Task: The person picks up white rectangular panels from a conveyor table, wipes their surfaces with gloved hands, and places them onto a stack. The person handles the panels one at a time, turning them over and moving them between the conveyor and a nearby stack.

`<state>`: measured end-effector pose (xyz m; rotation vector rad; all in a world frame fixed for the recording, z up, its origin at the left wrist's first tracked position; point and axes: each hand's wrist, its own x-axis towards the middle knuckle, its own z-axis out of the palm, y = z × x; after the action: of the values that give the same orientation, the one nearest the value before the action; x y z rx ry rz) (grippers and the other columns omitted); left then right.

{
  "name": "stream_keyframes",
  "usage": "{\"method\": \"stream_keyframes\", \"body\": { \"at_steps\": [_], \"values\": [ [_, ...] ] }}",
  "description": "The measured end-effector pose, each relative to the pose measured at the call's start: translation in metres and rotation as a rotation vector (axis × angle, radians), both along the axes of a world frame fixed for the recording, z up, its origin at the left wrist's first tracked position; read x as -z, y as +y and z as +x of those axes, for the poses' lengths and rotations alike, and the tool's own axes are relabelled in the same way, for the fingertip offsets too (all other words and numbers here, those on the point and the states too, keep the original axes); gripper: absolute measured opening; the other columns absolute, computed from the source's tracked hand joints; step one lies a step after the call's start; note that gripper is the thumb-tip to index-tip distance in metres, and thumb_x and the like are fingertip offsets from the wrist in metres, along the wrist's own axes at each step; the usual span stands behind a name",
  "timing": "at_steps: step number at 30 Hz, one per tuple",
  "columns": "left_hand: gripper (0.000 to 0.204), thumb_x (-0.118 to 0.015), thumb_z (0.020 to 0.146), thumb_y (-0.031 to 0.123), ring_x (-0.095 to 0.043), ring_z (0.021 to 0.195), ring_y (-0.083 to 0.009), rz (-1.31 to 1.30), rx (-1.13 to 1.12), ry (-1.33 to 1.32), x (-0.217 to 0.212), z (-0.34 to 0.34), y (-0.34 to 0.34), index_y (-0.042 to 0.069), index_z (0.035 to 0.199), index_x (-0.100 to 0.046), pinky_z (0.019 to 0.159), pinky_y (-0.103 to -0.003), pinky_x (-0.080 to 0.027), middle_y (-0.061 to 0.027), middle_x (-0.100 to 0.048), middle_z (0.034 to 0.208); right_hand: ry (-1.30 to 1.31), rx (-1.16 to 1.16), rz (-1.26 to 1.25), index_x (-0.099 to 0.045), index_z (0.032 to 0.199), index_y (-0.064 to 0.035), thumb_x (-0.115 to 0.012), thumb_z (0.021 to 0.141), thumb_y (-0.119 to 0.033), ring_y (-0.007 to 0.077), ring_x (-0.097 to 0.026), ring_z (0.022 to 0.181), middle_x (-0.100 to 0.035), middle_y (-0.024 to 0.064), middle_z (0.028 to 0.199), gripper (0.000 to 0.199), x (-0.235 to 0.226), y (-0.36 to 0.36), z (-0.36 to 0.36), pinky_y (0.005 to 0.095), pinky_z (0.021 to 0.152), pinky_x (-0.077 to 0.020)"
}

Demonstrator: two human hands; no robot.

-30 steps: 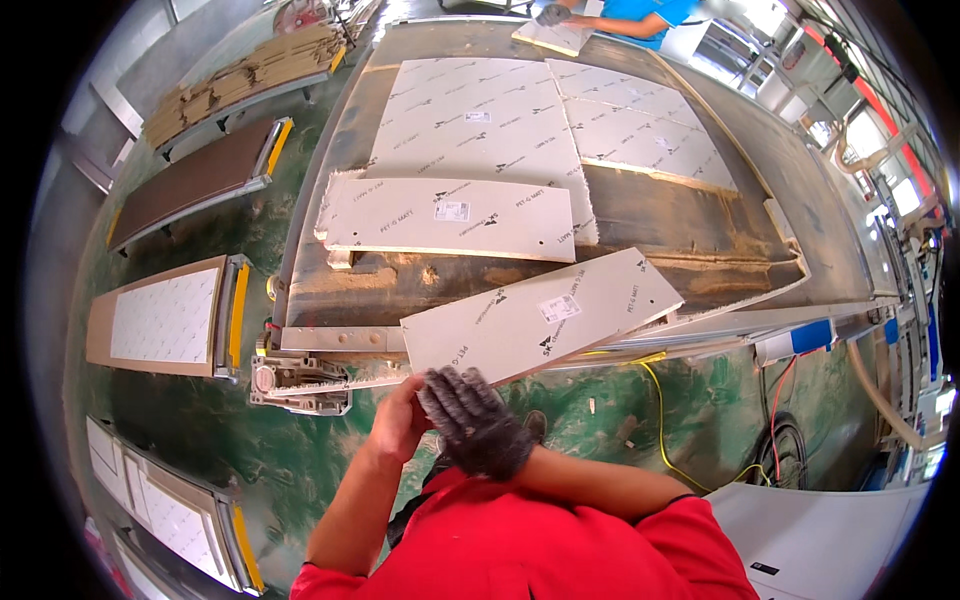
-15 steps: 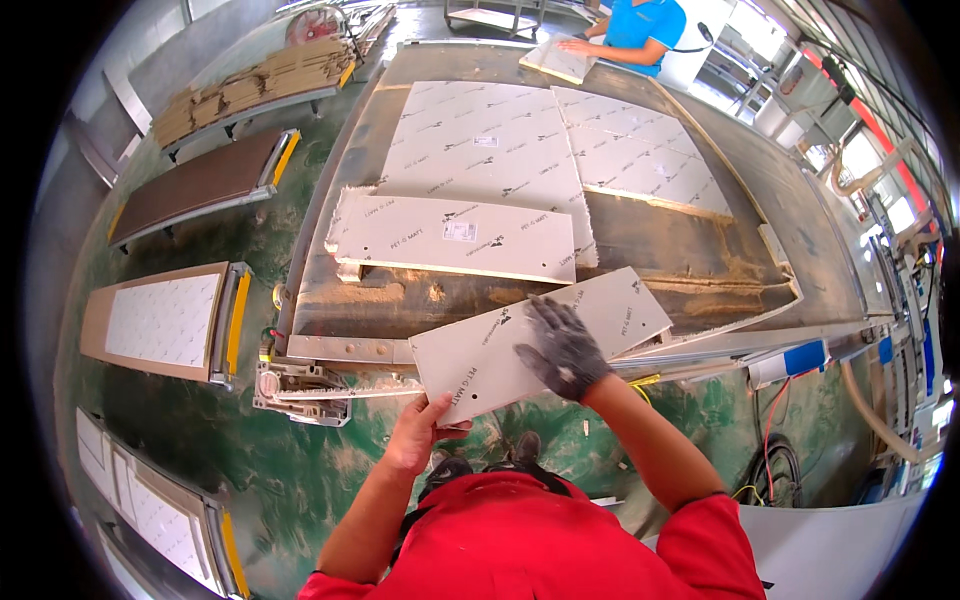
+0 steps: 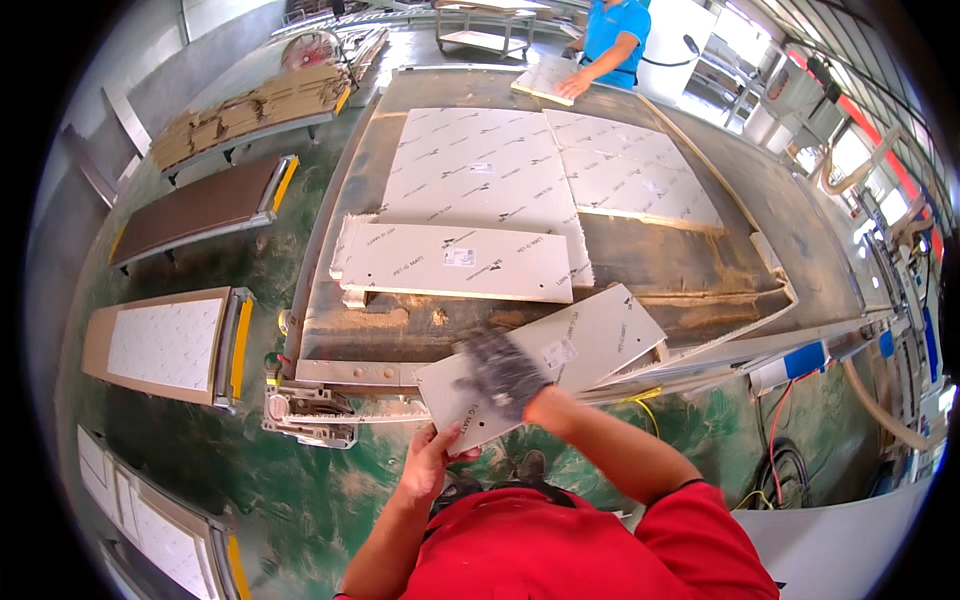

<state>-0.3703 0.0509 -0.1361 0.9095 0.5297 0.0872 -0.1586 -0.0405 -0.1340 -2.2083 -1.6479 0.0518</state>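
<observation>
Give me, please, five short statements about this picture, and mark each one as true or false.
1. The left hand holds a pale panel near its corner. True.
2. The right hand is bare. False: the right hand wears a dark glove.
3. A co-worker in blue stands at the far side of the table. True.
4. The brown-topped cart stands right of the table. False: it stands left.
5. The person's sleeves are blue. False: the sleeves are red.

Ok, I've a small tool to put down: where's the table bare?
Dusty but bare: the table between the back-right sheets and the chipped strip, and the band right of that strip. Crowded: near centre, with left hand gripping the slanting board, right hand over it, another board behind.
</observation>
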Motion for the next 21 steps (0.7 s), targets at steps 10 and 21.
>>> {"method": "stream_keyframes", "body": {
  "at_steps": [10,21],
  "values": [
    [0.036,-0.058,0.098,0.021,-0.07,0.083,-0.0228,-0.011,-0.034,-0.028,-0.005,-0.005,-0.008,-0.007,0.12,-0.058,0.077,-0.036,-0.058,-0.015,-0.07,0.102,0.145,0.019,-0.14,-0.047,0.142,0.007,-0.05,0.095,-0.05,0.0411,-0.041,0.139,-0.045,0.0258,0.148,0.074,-0.015,-0.005,-0.026,0.0472,0.12,-0.0228],
    [0.045,-0.06,0.096,0.027,-0.07,0.075,-0.0231,0.106,-0.023,-0.011,0.01,-0.023,-0.001,-0.009,0.121,-0.058,0.069,-0.036,-0.06,-0.0163,-0.071,0.102,-0.059,0.306,-0.183,-0.041,0.146,0.0042,-0.044,0.098,-0.057,0.0368,-0.03,0.146,-0.036,0.0246,0.155,0.078,-0.001,-0.077,0.053,0.051,0.122,-0.0163]
  ]
}}
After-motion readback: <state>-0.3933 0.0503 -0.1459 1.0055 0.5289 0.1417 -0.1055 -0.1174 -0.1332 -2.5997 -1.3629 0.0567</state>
